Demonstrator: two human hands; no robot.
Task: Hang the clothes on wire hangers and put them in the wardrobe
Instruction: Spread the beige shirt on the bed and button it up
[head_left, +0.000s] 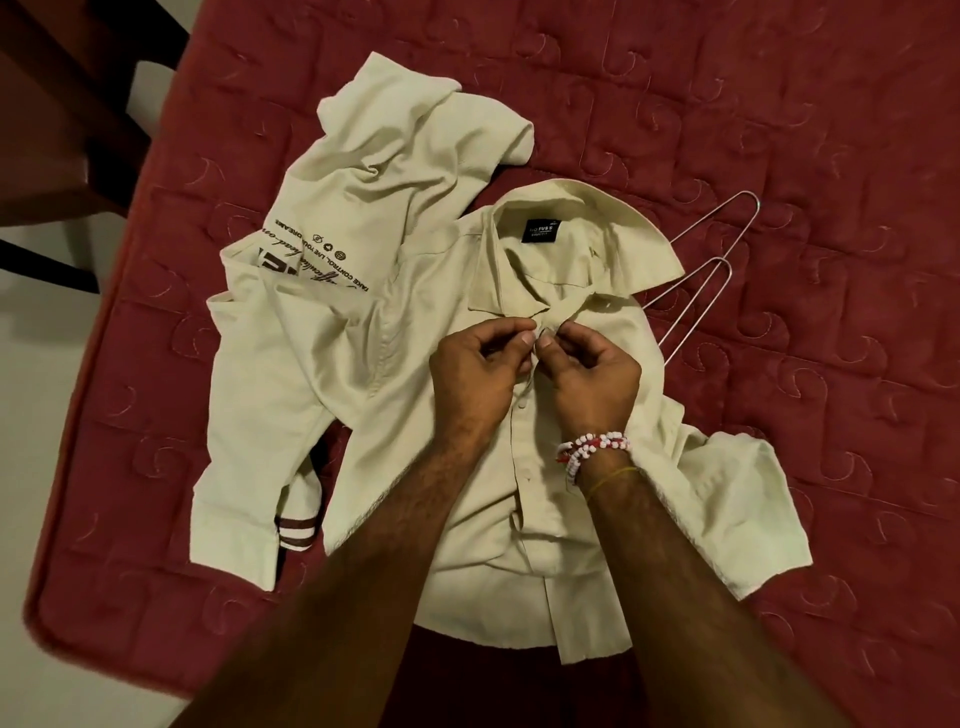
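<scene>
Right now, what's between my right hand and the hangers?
Only the shirt. In the head view its shoulder covers the stretch from the right hand to the hangers, whose near ends run under its edge.

Cream collared button-up shirt (395, 395) lies front-up on maroon quilted mattress (779, 130). Left hand (480, 364) and right hand (592, 369) pinch its placket below the collar. Two silver wire hangers (723, 259) protrude from under the collar.

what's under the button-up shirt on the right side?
Two wire hanger loops poke out from under the button-up shirt near its collar, onto the red mattress. Their remaining parts are covered, so whether either sits inside the shirt cannot be told.
</scene>
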